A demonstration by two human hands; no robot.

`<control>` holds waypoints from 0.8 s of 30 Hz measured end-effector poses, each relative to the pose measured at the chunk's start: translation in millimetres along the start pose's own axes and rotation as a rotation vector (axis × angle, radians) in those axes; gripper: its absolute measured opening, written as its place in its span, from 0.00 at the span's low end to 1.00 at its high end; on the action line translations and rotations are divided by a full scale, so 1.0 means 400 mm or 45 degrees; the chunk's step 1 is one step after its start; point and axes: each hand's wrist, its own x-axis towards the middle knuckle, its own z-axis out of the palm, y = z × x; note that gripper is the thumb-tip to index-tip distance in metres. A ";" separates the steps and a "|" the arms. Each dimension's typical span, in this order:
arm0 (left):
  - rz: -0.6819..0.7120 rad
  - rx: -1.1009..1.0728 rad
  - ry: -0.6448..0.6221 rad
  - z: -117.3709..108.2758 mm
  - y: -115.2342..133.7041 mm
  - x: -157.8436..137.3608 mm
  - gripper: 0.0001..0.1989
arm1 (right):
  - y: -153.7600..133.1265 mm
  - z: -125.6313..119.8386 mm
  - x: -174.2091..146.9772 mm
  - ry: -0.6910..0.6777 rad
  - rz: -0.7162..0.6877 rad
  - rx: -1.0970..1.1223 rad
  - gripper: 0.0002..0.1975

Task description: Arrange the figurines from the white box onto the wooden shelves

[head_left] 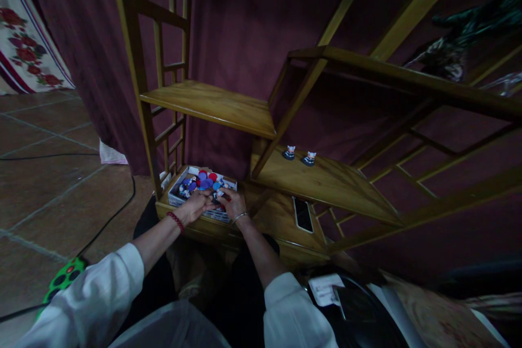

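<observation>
Right hand [234,204] narrow, seemingly pinching a small figure [219,196]; left hand [196,206] part open, palm up, fingertips close against it, contact unclear. Figure is between the two hands, over the right part of the box [175,201]. Step in hand reads as handling this one piece at the box; next move would call for a light fingertip hold and care around the discs [205,184]. Figure's look: pale above, dark below, detail lost in dimness. Similar pair [309,159] upright on the shelf [326,178]; phone [303,214] lower down
</observation>
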 end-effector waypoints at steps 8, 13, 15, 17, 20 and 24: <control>0.090 0.109 0.037 0.017 -0.020 0.017 0.09 | -0.033 0.015 0.000 0.082 0.202 -0.048 0.13; 0.142 0.103 0.052 0.017 -0.041 0.022 0.14 | -0.044 0.021 -0.008 0.085 0.288 -0.115 0.12; 0.158 0.098 0.050 0.019 -0.045 0.018 0.14 | -0.041 0.025 -0.010 0.084 0.290 -0.118 0.12; 0.172 0.096 0.064 0.024 -0.046 0.013 0.15 | -0.036 0.029 -0.011 0.093 0.299 -0.109 0.12; 0.187 0.106 0.091 0.030 -0.046 0.008 0.14 | -0.029 0.032 -0.013 0.110 0.316 -0.111 0.12; 0.167 0.075 0.071 0.028 -0.037 0.006 0.13 | -0.020 0.031 -0.015 0.121 0.273 -0.053 0.12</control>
